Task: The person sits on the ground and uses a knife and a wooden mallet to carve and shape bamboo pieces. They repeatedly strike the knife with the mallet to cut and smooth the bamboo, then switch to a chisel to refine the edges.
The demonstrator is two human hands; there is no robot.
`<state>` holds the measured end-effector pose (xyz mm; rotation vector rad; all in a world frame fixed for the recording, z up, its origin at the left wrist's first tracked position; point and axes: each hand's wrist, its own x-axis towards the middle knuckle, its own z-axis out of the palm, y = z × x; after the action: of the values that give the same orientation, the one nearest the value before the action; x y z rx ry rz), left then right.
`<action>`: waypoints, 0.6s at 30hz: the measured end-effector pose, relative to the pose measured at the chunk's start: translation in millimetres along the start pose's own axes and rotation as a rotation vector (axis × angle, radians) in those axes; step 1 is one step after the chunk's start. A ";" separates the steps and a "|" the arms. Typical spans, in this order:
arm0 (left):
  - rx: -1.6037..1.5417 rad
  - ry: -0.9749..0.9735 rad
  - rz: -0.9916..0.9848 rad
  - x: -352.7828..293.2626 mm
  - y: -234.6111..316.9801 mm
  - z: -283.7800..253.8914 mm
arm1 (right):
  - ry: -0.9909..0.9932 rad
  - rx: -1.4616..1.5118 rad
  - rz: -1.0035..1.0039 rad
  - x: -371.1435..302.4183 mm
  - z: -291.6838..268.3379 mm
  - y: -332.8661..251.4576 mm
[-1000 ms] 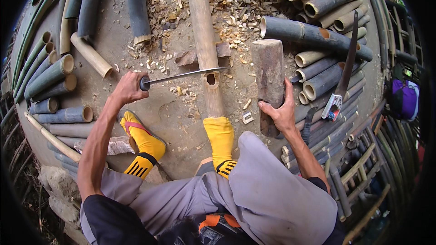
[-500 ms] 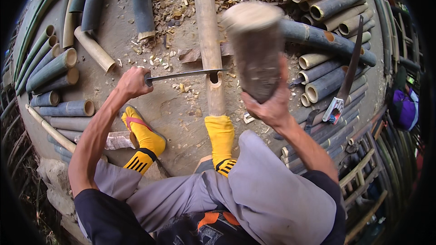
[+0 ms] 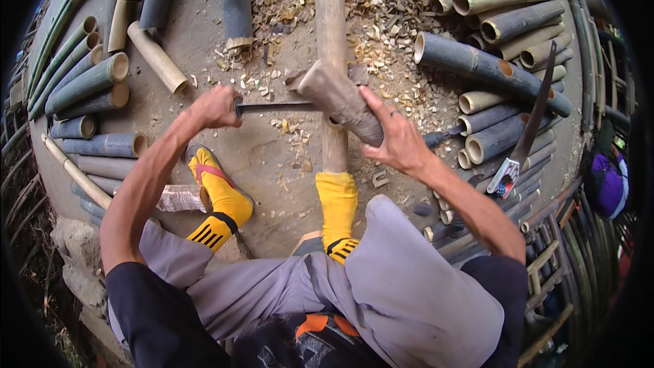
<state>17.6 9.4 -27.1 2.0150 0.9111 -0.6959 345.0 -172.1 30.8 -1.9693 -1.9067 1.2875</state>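
Note:
A long pale bamboo pole [image 3: 331, 27] lies lengthwise in front of me, its near end by my yellow-socked foot [image 3: 336, 197]. My left hand [image 3: 215, 108] is closed round the handle of a knife [image 3: 276, 107], whose dark blade reaches crosswise to the pole. In my right hand [image 3: 398, 135] is a thick wooden block [image 3: 344, 99], fingers wrapped round its near end. The block slants over the pole and hides the blade's tip and most of the hole cut in the pole. Whether block and blade touch, I cannot tell.
Dark bamboo sections [image 3: 490, 71] are piled at the right, with a curved saw [image 3: 535, 112] resting over them. More cut bamboo [image 3: 88, 88] lies at the left. Wood chips [image 3: 381, 34] litter the ground beyond. A chisel-like tool [image 3: 443, 136] lies right of my right hand.
The wooden block has come down and left from its raised position onto the area over the blade and pole. My left hand keeps the knife across the pole. The whole view has shifted slightly.

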 end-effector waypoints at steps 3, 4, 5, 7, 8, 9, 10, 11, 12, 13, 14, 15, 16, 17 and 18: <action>-0.021 0.003 0.009 0.9 -11.5 6.2 | 0.104 0.217 -0.035 2.0 -16.9 -5.8; 0.015 0.091 -0.007 -3.8 -11.4 14.0 | 0.171 0.285 -0.043 -1.5 -18.7 -9.8; 0.052 0.179 -0.023 -12.3 -9.8 25.1 | 0.362 0.236 -0.147 -7.3 -6.0 -5.9; 0.114 0.275 -0.073 -20.4 1.1 31.7 | 0.394 0.373 0.006 -17.9 -7.4 -7.3; 0.095 0.378 -0.068 -24.3 4.5 40.4 | 0.408 0.442 0.083 -22.9 -8.2 -7.0; 0.080 0.483 -0.057 -29.4 6.8 53.2 | 0.412 0.488 0.156 -28.8 -7.5 -6.1; 0.059 0.584 -0.047 -34.5 8.4 68.8 | 0.450 0.473 0.155 -34.6 -3.9 -2.7; 0.033 0.683 0.004 -40.2 7.9 81.3 | 0.487 0.457 0.155 -40.2 1.3 1.5; 0.038 0.723 0.043 -42.0 11.2 81.3 | 0.517 0.441 0.157 -46.9 6.4 5.5; 0.043 0.763 0.083 -43.4 13.6 80.2 | 0.538 0.443 0.220 -55.0 10.3 7.7; 0.047 0.802 0.123 -44.4 16.3 78.5 | 0.551 0.443 0.256 -63.9 15.5 11.5; 0.043 0.799 0.176 -45.5 21.1 74.4 | 0.563 0.446 0.286 -71.7 21.6 17.0; 0.075 0.768 0.202 -45.9 18.8 74.1 | 0.578 0.450 0.312 -76.6 26.9 20.0; 0.106 0.736 0.228 -46.2 15.4 74.8 | 0.594 0.459 0.315 -81.3 32.1 21.4; 0.137 0.705 0.268 -43.1 12.8 74.5 | 0.590 0.471 0.333 -85.8 37.5 22.5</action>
<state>-8.8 -73.4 -29.6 2.4961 0.9608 0.1293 351.9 -268.1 34.6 -2.1247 -0.9431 0.9386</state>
